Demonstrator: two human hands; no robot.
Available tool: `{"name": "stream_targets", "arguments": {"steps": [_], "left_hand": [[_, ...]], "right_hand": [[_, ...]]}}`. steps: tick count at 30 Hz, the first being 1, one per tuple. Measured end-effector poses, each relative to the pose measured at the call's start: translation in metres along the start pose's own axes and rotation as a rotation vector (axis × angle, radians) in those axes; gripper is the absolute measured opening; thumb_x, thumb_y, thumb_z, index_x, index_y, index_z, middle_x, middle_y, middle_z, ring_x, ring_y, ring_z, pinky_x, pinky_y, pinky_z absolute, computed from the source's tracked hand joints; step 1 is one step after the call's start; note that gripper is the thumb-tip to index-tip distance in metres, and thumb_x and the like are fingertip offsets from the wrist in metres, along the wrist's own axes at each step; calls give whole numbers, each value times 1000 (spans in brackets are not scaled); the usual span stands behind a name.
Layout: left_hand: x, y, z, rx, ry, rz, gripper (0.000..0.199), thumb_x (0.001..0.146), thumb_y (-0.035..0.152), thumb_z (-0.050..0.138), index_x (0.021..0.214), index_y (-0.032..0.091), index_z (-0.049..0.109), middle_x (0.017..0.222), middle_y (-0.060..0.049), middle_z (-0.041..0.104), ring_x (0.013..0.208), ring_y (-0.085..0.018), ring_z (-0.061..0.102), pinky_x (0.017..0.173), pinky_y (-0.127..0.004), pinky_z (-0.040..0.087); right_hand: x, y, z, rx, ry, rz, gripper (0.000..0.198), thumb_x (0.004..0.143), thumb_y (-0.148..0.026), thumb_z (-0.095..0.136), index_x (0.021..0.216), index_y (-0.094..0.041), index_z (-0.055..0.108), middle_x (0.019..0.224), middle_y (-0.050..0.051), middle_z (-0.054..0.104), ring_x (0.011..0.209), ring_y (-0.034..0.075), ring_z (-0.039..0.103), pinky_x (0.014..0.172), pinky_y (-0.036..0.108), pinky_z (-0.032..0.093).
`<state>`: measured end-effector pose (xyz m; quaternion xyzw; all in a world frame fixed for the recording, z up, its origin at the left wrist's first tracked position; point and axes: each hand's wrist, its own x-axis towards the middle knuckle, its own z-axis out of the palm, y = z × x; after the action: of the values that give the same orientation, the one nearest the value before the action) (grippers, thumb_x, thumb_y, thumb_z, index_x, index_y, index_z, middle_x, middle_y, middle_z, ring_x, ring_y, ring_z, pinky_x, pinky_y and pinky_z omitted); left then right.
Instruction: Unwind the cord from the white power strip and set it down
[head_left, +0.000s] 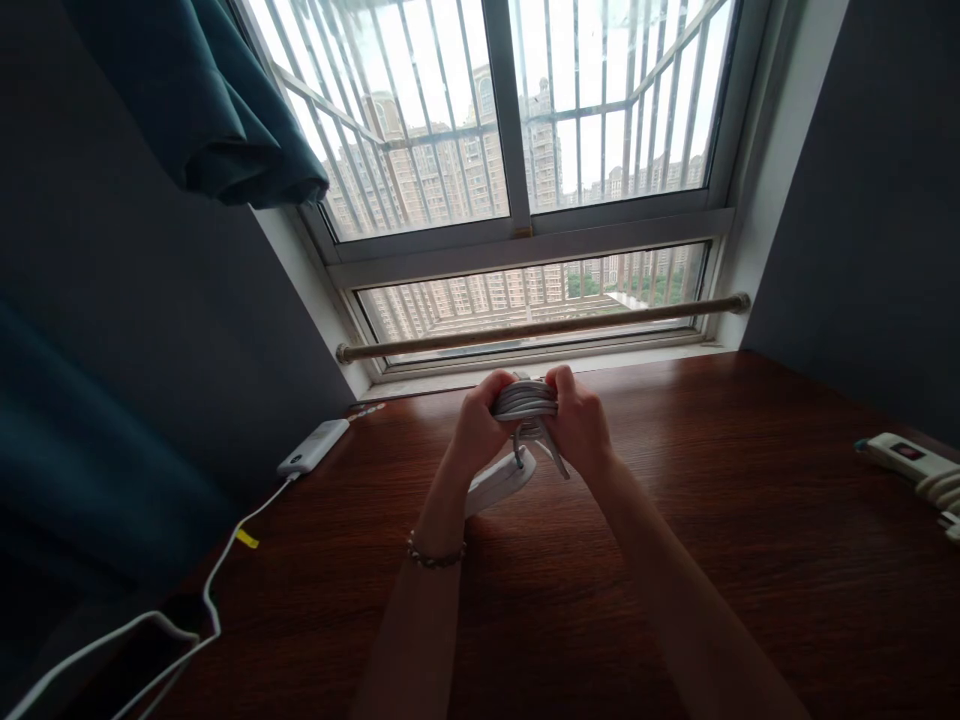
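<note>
A dark wooden desk (pixel 675 520) runs under a barred window (pixel 517 150). Above it, left hand (pixel 476 425) and right hand (pixel 577 425) both grip a coiled cable (pixel 525 400), its power strip (pixel 499 482) hanging below. A charger (pixel 313 447) lies left; another strip (pixel 907 460) far right.

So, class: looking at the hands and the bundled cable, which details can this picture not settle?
Head view:
- Coiled cable: its ends are hidden under the left hand and right hand.
- Power strip: socket face turned away, wrist covers part.
- Second strip: cut off by the right edge.
- White adapter: markings too small.
</note>
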<state>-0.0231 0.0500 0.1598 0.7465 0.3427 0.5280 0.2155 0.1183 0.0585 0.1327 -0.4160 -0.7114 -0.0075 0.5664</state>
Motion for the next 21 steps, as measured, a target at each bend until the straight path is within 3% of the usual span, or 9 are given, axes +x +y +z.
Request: {"name": "stream_targets", "arguments": {"steps": [4, 8, 10, 12, 15, 19, 21], "left_hand": [[0, -5, -2, -54, 66, 11, 19, 62, 15, 64, 73, 16, 48, 63, 5, 48, 56, -7, 42, 50, -16, 32], [0, -12, -10, -173, 44, -27, 24, 60, 16, 69, 74, 16, 49, 62, 5, 48, 55, -7, 43, 49, -16, 33], [-1, -13, -11, -232, 8, -43, 26, 58, 14, 70, 74, 16, 49, 61, 5, 47, 54, -7, 42, 47, -16, 32], [-1, -13, -9, -288, -52, -58, 27, 58, 14, 71, 76, 16, 50, 61, 5, 48, 54, -7, 43, 48, -16, 32], [-2, -11, -2, -305, -180, -65, 28, 58, 12, 71, 80, 15, 53, 68, 2, 53, 58, -8, 46, 52, -17, 35], [-3, -10, 6, -276, -314, -63, 25, 60, 12, 69, 83, 13, 57, 71, 1, 54, 62, -8, 48, 57, -18, 38], [-3, -12, 6, -302, -348, -87, 22, 62, 13, 69, 81, 12, 58, 69, 1, 54, 61, -8, 49, 56, -18, 39]], "right_hand": [[4, 0, -3, 314, -91, 33, 28, 66, -16, 58, 92, -19, 45, 78, 2, 59, 68, 16, 54, 65, 26, 40], [10, 0, -12, 959, -441, 162, 61, 63, -15, 64, 117, -22, 37, 98, 4, 61, 84, 17, 58, 74, 29, 45], [12, 0, -17, 1248, -526, 294, 65, 65, -21, 66, 122, -22, 36, 103, 6, 60, 88, 18, 59, 73, 29, 47], [14, 1, -20, 1383, -433, 420, 59, 67, -28, 67, 120, -21, 41, 99, 6, 62, 85, 18, 60, 70, 28, 48], [14, 3, -18, 1381, -243, 546, 53, 65, -29, 71, 112, -19, 49, 84, 2, 64, 72, 14, 61, 61, 23, 47], [16, 7, -14, 1344, -165, 604, 48, 57, -22, 76, 101, -16, 58, 71, -2, 61, 60, 10, 58, 56, 20, 47], [19, 13, -17, 1347, -58, 599, 40, 56, -19, 76, 94, -16, 62, 70, -3, 60, 60, 9, 57, 60, 21, 48]]}}
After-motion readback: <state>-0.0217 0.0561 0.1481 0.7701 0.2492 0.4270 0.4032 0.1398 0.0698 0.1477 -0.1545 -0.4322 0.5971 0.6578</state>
